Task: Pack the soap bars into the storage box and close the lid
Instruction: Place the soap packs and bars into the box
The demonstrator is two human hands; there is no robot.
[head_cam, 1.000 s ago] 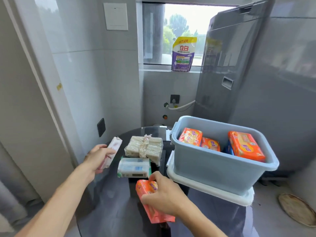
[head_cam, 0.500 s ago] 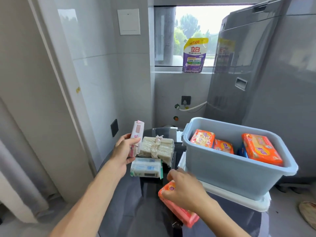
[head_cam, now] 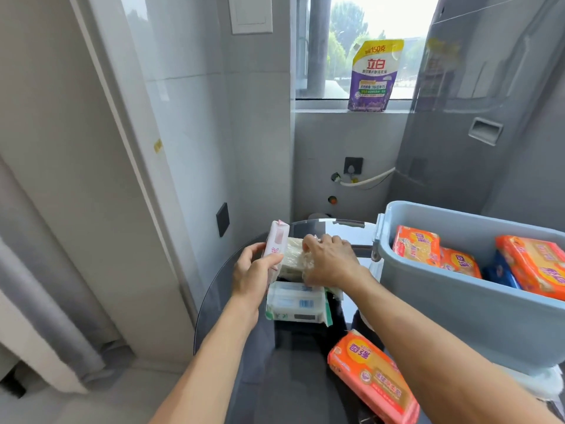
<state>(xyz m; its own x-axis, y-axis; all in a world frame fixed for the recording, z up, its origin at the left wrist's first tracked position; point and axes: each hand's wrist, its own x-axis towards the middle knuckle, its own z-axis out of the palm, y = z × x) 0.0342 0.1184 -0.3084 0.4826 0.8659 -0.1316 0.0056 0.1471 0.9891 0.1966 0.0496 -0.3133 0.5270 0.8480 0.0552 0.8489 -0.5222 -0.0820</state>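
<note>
My left hand [head_cam: 255,272] holds a pink-and-white soap bar [head_cam: 276,241] upright above the dark round table [head_cam: 220,289]. My right hand [head_cam: 330,260] lies on the pale bundle of soap bars wrapped in clear plastic [head_cam: 293,257], fingers curled over its top. A white-and-green soap pack [head_cam: 295,304] lies flat just in front of the bundle. An orange soap pack [head_cam: 374,379] rests on the table near me, untouched. The blue storage box [head_cam: 452,304] stands open at the right with several orange soap packs [head_cam: 417,249] inside. Its white lid [head_cam: 538,384] sits under the box.
A grey washing machine [head_cam: 477,133] rises behind the box. A purple detergent pouch [head_cam: 373,76] stands on the window sill. Tiled wall and a door frame are on the left, a grey curtain [head_cam: 39,295] at lower left.
My right hand let go of the orange soap pack, which now lies on the table, and reached forward onto the wrapped bundle. My left hand raised the pink soap bar.
</note>
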